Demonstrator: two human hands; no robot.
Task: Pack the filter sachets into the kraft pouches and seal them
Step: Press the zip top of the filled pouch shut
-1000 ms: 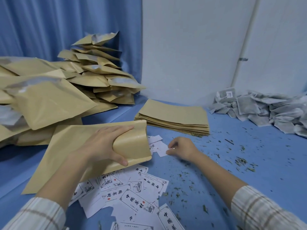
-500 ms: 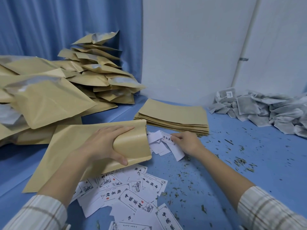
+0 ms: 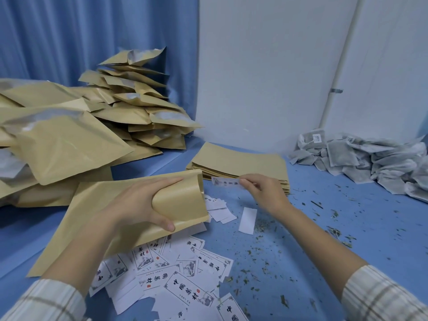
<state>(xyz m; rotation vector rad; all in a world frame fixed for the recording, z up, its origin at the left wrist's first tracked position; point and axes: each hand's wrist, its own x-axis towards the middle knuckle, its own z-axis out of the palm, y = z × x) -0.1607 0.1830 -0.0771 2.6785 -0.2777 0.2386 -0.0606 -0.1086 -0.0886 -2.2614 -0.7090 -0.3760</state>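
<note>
L hand [image 3: 141, 209] grips the open end of a kraft pouch [image 3: 115, 216], fingers over the top edge and thumb underneath, squeezing the mouth into a rounded opening that faces right; rest of the pouch lies flat on the blue worktop [image 3: 324, 239], running back toward the lower left. R hand [image 3: 264, 193] is lifted off the worktop just right of the pouch mouth, pinching a small printed label slip [image 3: 225, 181] betw. thumb and fingertips; slip is held roughly level, its free end pointing at the mouth but not inside it. Under and in front of the pouch, a scatter of printed labels [image 3: 185, 290] w/ Chinese characters, some face up, some blank side up; one blank slip [image 3: 247, 220] lies alone near the R wrist. Behind the R hand, a neat stack of flat empty pouches [image 3: 240, 161]. Far right against the wall, a heap of grey filter sachets [image 3: 370, 158], well apart from both hands. Left and back, a big loose pile of filled pouches [image 3: 92, 119], several w/ silvery mouths showing. Dried leaf crumbs [image 3: 266, 258] strewn over the right half of the worktop. Plaid sleeves at both lower corners. Can't tell if the held pouch has sachets in it.
</note>
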